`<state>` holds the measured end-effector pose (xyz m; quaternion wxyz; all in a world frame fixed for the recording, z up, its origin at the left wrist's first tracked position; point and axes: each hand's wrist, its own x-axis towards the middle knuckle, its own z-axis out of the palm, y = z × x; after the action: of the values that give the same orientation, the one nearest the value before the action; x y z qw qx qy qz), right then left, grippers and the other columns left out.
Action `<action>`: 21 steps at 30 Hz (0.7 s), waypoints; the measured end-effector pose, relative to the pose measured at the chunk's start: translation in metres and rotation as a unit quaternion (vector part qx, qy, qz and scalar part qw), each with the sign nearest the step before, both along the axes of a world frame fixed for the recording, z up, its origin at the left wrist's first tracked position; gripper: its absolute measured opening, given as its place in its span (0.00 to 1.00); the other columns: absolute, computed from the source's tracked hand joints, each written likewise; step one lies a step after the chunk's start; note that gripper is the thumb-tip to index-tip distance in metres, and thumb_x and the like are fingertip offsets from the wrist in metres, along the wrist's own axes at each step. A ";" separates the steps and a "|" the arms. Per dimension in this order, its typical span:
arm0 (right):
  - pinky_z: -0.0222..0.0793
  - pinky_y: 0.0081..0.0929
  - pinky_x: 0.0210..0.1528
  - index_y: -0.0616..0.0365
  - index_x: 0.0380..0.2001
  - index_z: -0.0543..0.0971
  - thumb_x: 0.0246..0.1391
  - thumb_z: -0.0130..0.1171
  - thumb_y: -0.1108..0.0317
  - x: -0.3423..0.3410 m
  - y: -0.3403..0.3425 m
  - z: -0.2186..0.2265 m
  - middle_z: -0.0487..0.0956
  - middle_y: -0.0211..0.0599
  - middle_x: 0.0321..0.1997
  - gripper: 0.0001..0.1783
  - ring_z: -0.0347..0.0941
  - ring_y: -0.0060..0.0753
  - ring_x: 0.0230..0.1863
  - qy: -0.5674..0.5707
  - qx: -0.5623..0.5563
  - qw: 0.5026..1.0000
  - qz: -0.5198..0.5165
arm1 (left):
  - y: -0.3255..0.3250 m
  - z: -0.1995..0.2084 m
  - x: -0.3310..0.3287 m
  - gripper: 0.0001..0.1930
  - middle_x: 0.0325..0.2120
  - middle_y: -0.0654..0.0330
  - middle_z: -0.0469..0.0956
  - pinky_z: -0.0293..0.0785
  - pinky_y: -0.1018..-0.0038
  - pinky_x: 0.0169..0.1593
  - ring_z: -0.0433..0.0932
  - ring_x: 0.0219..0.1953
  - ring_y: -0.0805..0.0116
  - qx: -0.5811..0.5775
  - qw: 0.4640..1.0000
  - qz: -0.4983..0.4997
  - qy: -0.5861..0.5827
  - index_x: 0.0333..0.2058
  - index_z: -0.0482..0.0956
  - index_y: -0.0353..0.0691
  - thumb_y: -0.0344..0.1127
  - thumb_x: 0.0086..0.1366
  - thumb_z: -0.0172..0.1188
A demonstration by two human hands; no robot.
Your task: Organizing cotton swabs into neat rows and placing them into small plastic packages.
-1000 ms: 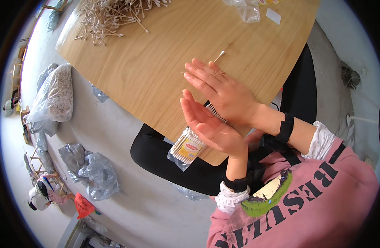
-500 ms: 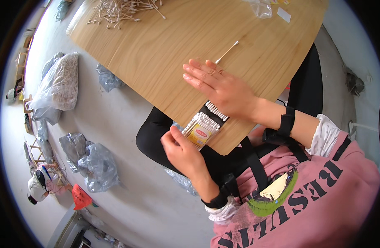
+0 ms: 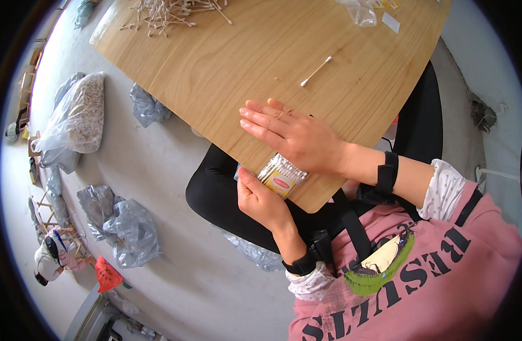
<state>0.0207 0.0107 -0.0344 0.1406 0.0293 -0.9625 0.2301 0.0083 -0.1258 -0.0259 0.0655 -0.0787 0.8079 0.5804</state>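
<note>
At the table's near corner, my left hand [image 3: 265, 206] is closed on the end of a clear pack of cotton swabs [image 3: 281, 183] with a yellow and red label. The white swab tips point up and away, toward my right palm. My right hand [image 3: 309, 141] is held flat across them, fingers stretched out; its lower edge is against or just above the tips. That hand covers most of a dark piece lying beyond the pack. One loose cotton swab [image 3: 316, 71] lies on the wood farther out.
A heap of cotton swabs [image 3: 170, 14] lies at the table's far left. Toward the far right are a clear plastic bag [image 3: 360, 12] and a white card [image 3: 391, 23]. Filled bags [image 3: 133, 230] stand on the floor at left, where another person [image 3: 49, 258] sits.
My right hand has moved slightly left and down, over the row of swabs on the dark piece. My left hand has shifted right and the pack sits closer under my right palm.
</note>
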 end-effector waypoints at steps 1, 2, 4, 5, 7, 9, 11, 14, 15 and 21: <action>0.54 0.43 0.75 0.57 0.66 0.68 0.63 0.47 0.66 -0.001 -0.001 0.000 0.65 0.37 0.72 0.27 0.56 0.38 0.75 0.003 -0.013 1.000 0.003 | -0.001 0.001 0.000 0.25 0.20 0.66 0.74 0.66 0.79 0.26 0.68 0.24 0.82 -0.011 1.000 -0.006 -0.004 0.26 0.74 0.32 0.45 0.79 0.46; 0.54 0.43 0.75 0.57 0.66 0.68 0.63 0.47 0.66 -0.001 -0.002 0.000 0.65 0.37 0.72 0.27 0.56 0.38 0.75 0.003 -0.012 1.000 0.003 | -0.001 0.003 0.000 0.25 0.20 0.66 0.74 0.66 0.79 0.26 0.68 0.24 0.82 -0.010 1.000 -0.006 -0.004 0.26 0.74 0.32 0.45 0.79 0.46; 0.55 0.44 0.74 0.57 0.65 0.68 0.62 0.50 0.67 -0.002 -0.005 0.000 0.66 0.38 0.71 0.28 0.58 0.40 0.74 0.016 -0.041 0.999 0.008 | -0.004 0.005 0.000 0.24 0.22 0.61 0.78 0.70 0.76 0.29 0.72 0.24 0.77 -0.059 0.998 -0.016 -0.034 0.31 0.77 0.28 0.44 0.79 0.44; 0.55 0.44 0.74 0.57 0.65 0.68 0.62 0.50 0.67 -0.003 -0.008 0.000 0.66 0.38 0.71 0.28 0.58 0.40 0.74 0.017 -0.041 0.999 0.006 | -0.003 0.004 0.000 0.24 0.22 0.61 0.78 0.70 0.76 0.29 0.72 0.24 0.77 -0.059 0.998 -0.018 -0.033 0.31 0.77 0.28 0.44 0.79 0.44; 0.56 0.43 0.74 0.58 0.65 0.68 0.62 0.52 0.66 -0.006 -0.017 0.003 0.67 0.38 0.71 0.28 0.60 0.43 0.73 0.051 -0.165 0.985 -0.018 | 0.000 0.002 0.000 0.26 0.19 0.64 0.75 0.67 0.75 0.27 0.70 0.23 0.78 -0.107 0.994 -0.018 0.002 0.26 0.74 0.30 0.46 0.79 0.44; 0.56 0.43 0.73 0.59 0.65 0.68 0.63 0.53 0.66 -0.011 -0.036 0.005 0.67 0.39 0.71 0.28 0.60 0.42 0.73 0.052 -0.219 0.974 0.003 | 0.005 0.005 0.000 0.26 0.19 0.63 0.76 0.69 0.72 0.28 0.72 0.23 0.74 -0.086 0.996 -0.020 0.008 0.29 0.75 0.30 0.47 0.79 0.44; 0.56 0.42 0.73 0.59 0.66 0.67 0.63 0.55 0.65 -0.010 -0.041 0.010 0.66 0.40 0.71 0.29 0.59 0.40 0.73 0.055 -0.272 0.961 0.026 | 0.005 0.010 -0.001 0.25 0.19 0.62 0.76 0.70 0.69 0.29 0.74 0.24 0.69 -0.064 0.998 -0.021 0.015 0.31 0.75 0.29 0.48 0.78 0.44; 0.56 0.38 0.72 0.62 0.65 0.67 0.68 0.51 0.60 -0.006 -0.032 0.018 0.68 0.42 0.69 0.27 0.61 0.38 0.72 -0.006 -0.605 0.796 0.015 | -0.011 0.021 -0.001 0.21 0.35 0.53 0.76 0.70 0.60 0.45 0.76 0.41 0.53 -0.288 0.951 -0.113 0.017 0.47 0.76 0.36 0.50 0.70 0.56; 0.54 0.37 0.73 0.62 0.66 0.66 0.70 0.48 0.55 0.000 -0.020 0.017 0.68 0.40 0.69 0.29 0.59 0.37 0.73 -0.002 -0.666 0.746 -0.018 | -0.017 0.026 0.002 0.23 0.40 0.53 0.75 0.69 0.58 0.51 0.75 0.47 0.50 -0.322 0.930 -0.146 0.098 0.50 0.75 0.38 0.51 0.66 0.62; 0.49 0.37 0.74 0.62 0.70 0.58 0.71 0.39 0.41 0.033 -0.016 0.021 0.64 0.41 0.72 0.39 0.57 0.37 0.74 -0.018 -0.719 0.692 -0.062 | -0.037 0.051 -0.003 0.40 0.50 0.55 0.72 0.58 0.49 0.67 0.70 0.56 0.54 -0.338 0.851 -0.364 0.175 0.58 0.74 0.42 0.40 0.44 0.80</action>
<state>0.0533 -0.0051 -0.0131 0.1152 -0.1448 -0.5051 0.8430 0.0050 -0.1625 0.0253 0.0992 0.3060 0.9231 0.2109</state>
